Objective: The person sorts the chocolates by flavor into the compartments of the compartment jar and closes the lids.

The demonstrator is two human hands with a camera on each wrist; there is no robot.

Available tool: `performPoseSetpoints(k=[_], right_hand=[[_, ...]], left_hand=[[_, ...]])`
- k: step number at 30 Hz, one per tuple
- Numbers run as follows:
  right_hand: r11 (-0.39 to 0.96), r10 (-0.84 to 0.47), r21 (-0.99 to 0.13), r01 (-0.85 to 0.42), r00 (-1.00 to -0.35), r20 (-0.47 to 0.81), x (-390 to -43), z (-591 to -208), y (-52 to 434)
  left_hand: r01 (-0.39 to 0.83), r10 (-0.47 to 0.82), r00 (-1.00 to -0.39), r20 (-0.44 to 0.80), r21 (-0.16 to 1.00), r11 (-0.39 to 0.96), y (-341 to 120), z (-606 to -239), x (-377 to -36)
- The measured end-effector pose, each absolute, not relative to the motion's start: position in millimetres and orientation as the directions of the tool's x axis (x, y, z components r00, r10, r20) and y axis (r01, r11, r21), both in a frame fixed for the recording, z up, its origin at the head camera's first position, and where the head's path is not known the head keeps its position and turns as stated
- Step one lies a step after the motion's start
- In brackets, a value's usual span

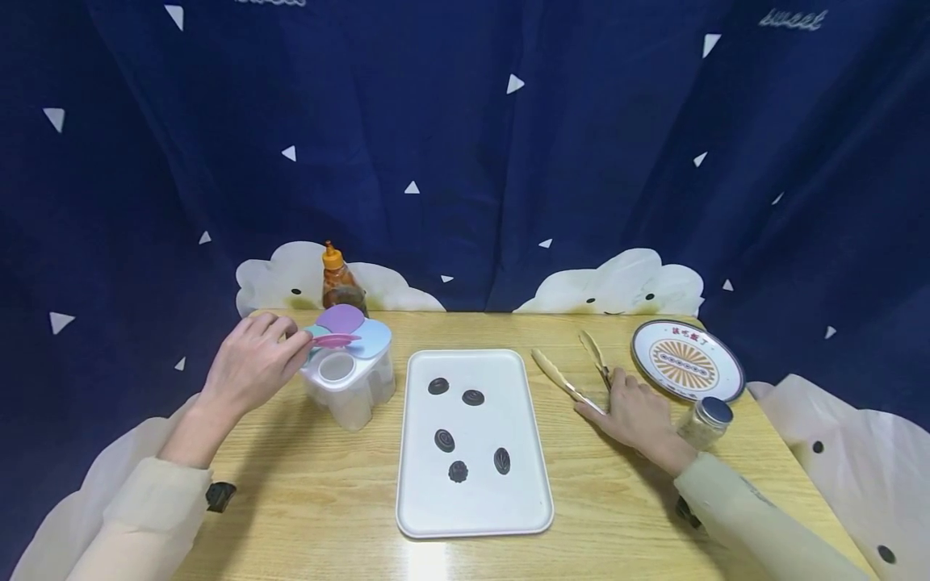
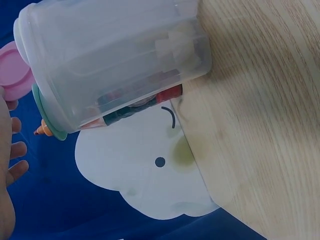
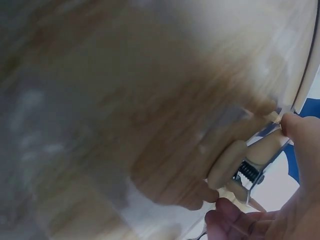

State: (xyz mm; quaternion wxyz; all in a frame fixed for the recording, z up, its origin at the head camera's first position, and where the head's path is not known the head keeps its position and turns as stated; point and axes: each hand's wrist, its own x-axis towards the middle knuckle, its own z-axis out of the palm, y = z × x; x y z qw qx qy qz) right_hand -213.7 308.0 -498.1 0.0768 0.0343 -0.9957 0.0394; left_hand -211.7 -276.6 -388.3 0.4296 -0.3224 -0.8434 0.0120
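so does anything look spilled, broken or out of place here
Nothing looks spilled or broken. Only the plate stands out: it sits right at the right-hand edge of the table, perhaps slightly over, so it looks precarious. The pink lid is open, but the left hand holds it.

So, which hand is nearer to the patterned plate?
The right hand: it holds the tongs close by the patterned plate, to its front left. The left hand holds the pink lid, far off, left of the white tray.

curtain [image 1: 465, 153]: "sweet", upper right | plate [image 1: 683, 363]: red Chinese characters, 该吃饭了
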Motion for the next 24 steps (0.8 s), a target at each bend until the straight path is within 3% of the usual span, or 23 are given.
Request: performPoseSetpoints(k=[6, 24], right_hand=[[0.993, -0.06, -0.089, -0.074, -0.986, 0.153, -218.2, -498.2, 306.8], [0.985, -0.123, -0.073, -0.155, -0.936, 0.33, -211.2, -467.3, 302.9]], left_hand=[[0.535, 0.551, -0.421, 0.721, -0.294, 0.792, -277.2, -388.9, -211.4], [0.537, 0.55, -0.416, 0.725, -0.292, 0.791, -277.8, -389.8, -210.5]])
